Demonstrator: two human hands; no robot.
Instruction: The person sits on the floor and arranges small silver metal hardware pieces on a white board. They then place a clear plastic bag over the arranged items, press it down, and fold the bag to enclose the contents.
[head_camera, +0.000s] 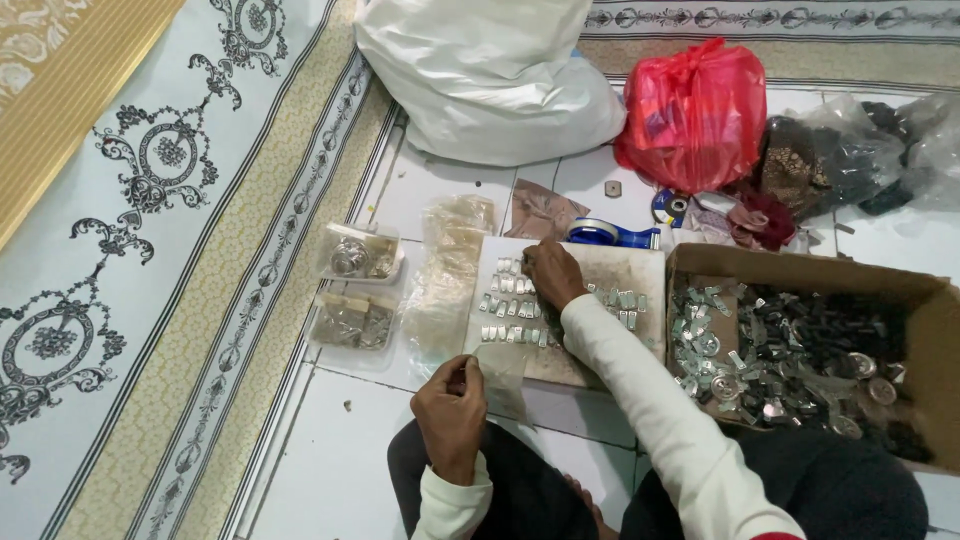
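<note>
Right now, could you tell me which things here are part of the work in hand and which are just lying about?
In use:
right hand on small silver pieces
flat board under them
left hand holding a clear bag
cardboard box of metal parts

Lying about:
white sack
red bag
tape dispenser
patterned mat

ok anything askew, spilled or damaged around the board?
Nothing spilled. The small metal pieces sit in rows on the white board, the right hand over them. The left hand holds a clear sleeve. The cardboard box holds a loose heap of parts; its rim looks worn.
</note>
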